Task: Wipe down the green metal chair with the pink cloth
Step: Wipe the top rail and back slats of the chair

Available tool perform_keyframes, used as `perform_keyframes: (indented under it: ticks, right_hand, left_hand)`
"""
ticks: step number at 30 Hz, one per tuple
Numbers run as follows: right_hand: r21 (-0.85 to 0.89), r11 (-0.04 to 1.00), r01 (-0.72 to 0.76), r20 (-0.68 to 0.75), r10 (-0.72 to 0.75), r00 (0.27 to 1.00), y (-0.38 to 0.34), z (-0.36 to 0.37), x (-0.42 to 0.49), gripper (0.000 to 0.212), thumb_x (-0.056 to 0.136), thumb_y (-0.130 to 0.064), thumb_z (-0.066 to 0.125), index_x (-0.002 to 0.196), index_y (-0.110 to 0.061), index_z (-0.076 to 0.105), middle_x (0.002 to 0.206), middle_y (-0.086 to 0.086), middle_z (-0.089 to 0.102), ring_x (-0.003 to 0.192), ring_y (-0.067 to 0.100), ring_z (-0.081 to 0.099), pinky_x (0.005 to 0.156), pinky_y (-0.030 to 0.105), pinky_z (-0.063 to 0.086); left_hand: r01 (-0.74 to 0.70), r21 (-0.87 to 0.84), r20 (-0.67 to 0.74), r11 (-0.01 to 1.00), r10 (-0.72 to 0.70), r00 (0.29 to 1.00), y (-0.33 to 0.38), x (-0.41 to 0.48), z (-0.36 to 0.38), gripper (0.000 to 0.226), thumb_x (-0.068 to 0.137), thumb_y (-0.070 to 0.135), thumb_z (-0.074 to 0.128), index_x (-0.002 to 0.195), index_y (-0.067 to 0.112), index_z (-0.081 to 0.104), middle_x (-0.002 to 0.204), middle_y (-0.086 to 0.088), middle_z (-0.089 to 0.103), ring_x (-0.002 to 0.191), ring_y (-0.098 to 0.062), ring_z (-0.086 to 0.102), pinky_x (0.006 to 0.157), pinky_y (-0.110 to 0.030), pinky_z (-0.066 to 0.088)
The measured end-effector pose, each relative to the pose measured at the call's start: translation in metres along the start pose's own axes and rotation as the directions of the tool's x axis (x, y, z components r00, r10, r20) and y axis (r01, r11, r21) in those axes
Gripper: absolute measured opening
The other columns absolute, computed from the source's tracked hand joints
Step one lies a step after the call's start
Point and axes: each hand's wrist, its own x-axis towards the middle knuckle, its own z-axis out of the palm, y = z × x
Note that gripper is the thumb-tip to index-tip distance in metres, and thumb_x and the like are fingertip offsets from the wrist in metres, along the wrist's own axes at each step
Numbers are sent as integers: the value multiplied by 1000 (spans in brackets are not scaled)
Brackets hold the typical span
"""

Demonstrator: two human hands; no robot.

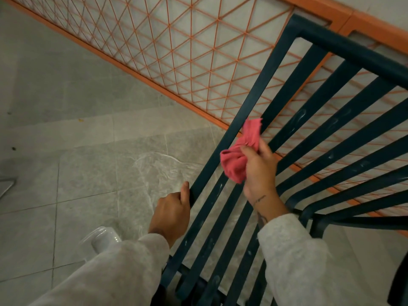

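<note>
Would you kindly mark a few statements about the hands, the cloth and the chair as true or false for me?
1. The right hand holds the pink cloth. True.
2. The left hand lies flat on the floor. False: it grips the outer side bar of the green metal chair.
3. The pink cloth is spread out over the chair's top rail. False: it is bunched in the right hand, against the slats near the side bar.
4. An orange lattice fence stands behind the chair. True.
</note>
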Motion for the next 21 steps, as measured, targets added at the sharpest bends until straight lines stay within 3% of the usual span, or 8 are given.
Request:
perform_keyframes:
  ticks: [2, 7, 9, 11, 13, 14, 16, 21]
  right_hand:
    - [-126, 988, -91, 48, 98, 994, 13, 6, -10, 40, 98, -17, 59, 132, -38, 59, 117, -10, 65, 102, 19, 65, 79, 37, 59]
    - [-235, 958, -166, 86, 191, 978, 53, 11, -61, 30, 100, -25, 57, 122, -44, 58, 113, -12, 64, 98, 11, 62, 73, 25, 52]
    - [-318, 924, -213, 129, 264, 956, 70, 8, -86, 24, 99, -24, 56, 103, -47, 62, 104, -11, 67, 94, 12, 65, 77, 29, 56]
    - [-364, 891, -270, 168, 348, 922, 80, 6, -100, 24, 98, -22, 57, 96, -44, 68, 100, -5, 70, 95, 19, 68, 88, 42, 58]
    - [-313, 890, -332, 165, 395, 904, 78, 8, -98, 25, 96, -16, 58, 98, -36, 72, 99, 2, 73, 95, 24, 69, 89, 46, 58]
    - [-250, 895, -369, 148, 412, 899, 73, 10, -90, 25, 95, -14, 58, 100, -33, 72, 99, 4, 73, 95, 26, 70, 86, 45, 59]
    - [-118, 898, -424, 127, 437, 891, 57, 10, -66, 25, 94, -12, 59, 108, -30, 71, 103, 7, 73, 97, 29, 69, 82, 45, 59]
    - [5, 927, -375, 105, 373, 922, 12, -3, -6, 24, 90, -9, 59, 106, -22, 72, 92, 6, 70, 79, 21, 68, 63, 34, 55]
  left_hand:
    - [-12, 22, 3, 1000, 12, 1000, 1, -1, 0, 58, 103, 44, 25, 112, 2, 63, 67, -7, 64, 62, -20, 64, 70, -38, 58]
    - [10, -12, -12, 1000, -10, 1000, 7, -3, -1, 43, 104, 31, 28, 129, 8, 55, 71, -3, 63, 61, -17, 61, 63, -32, 54]
    - [0, 22, -40, 1000, 1, 999, 6, -3, 0, 42, 105, 31, 28, 105, 11, 65, 61, 1, 59, 51, -13, 56, 56, -29, 48]
    - [23, 50, -51, 998, -21, 999, 7, -2, -1, 50, 105, 38, 25, 77, 17, 61, 55, 4, 56, 45, -8, 52, 55, -25, 46]
    - [13, 63, -44, 998, -10, 999, 8, -4, 0, 41, 105, 33, 27, 103, 12, 62, 63, 7, 56, 50, -9, 51, 55, -20, 42]
    - [24, 29, -47, 999, -22, 999, 9, -5, -2, 40, 105, 31, 28, 119, 7, 57, 68, 6, 55, 55, -12, 51, 57, -22, 43]
    - [29, 23, -11, 999, -29, 1000, 7, -3, -3, 41, 105, 30, 29, 132, 5, 48, 73, 4, 55, 61, -14, 54, 64, -29, 50]
    - [-53, 135, 11, 989, 52, 999, 3, 0, -1, 45, 105, 35, 25, 121, 8, 57, 68, -4, 62, 63, -20, 63, 71, -40, 57]
